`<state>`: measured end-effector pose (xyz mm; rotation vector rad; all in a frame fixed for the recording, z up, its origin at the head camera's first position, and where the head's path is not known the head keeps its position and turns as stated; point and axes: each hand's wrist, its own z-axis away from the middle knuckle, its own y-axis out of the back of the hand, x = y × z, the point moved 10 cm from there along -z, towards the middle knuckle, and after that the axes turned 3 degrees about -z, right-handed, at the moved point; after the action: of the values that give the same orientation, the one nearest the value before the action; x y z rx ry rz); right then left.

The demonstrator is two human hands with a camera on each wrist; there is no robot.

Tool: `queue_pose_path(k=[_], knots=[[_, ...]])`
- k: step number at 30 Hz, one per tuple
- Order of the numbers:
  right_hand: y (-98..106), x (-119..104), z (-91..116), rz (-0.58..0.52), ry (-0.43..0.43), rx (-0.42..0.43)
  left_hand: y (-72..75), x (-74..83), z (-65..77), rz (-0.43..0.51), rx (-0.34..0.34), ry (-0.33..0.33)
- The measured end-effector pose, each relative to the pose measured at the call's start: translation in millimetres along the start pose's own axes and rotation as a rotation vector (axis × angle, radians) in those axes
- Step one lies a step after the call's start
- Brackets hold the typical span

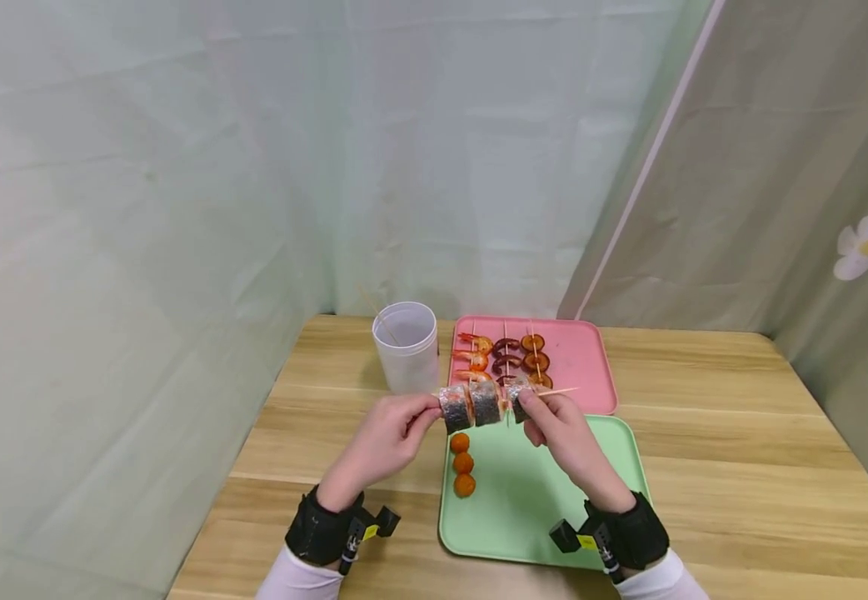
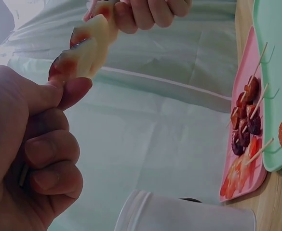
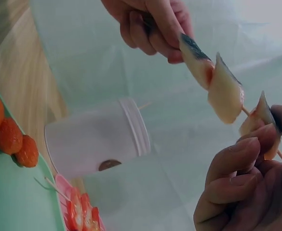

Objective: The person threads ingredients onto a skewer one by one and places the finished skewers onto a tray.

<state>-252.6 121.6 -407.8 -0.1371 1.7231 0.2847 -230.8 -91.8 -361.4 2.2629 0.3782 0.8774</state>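
Observation:
A thin wooden skewer point(image 1: 565, 391) with three fish pieces point(image 1: 486, 403), silvery-grey skin and pale flesh, is held level between both hands above the green tray point(image 1: 546, 500). At its left end my left hand point(image 1: 392, 433) pinches the skewer between thumb and forefinger, right against the first piece; the other fingers are curled. My right hand point(image 1: 565, 437) pinches the rightmost fish piece point(image 3: 261, 120) between thumb and fingers, and the skewer's bare end sticks out past it. A gap separates this piece from the middle piece point(image 3: 226, 94).
Three orange balls point(image 1: 463, 463) lie in a row on the green tray's left side. Behind, a pink tray point(image 1: 580, 358) bears skewers of shrimp point(image 1: 473, 360), dark curled pieces point(image 1: 506, 358) and round brown slices point(image 1: 535, 362). A white tub point(image 1: 410, 367) with a stick inside stands left.

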Motion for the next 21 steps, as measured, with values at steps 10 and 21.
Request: queue_pose_path(k=[10, 21], knots=[[-8, 3, 2, 0.011, 0.009, -0.055, -1.2, 0.2, 0.3, 0.007, -0.001, 0.001], [4, -2, 4, 0.111, 0.052, -0.04, -0.7, -4.2, -0.3, 0.027, 0.001, 0.039]])
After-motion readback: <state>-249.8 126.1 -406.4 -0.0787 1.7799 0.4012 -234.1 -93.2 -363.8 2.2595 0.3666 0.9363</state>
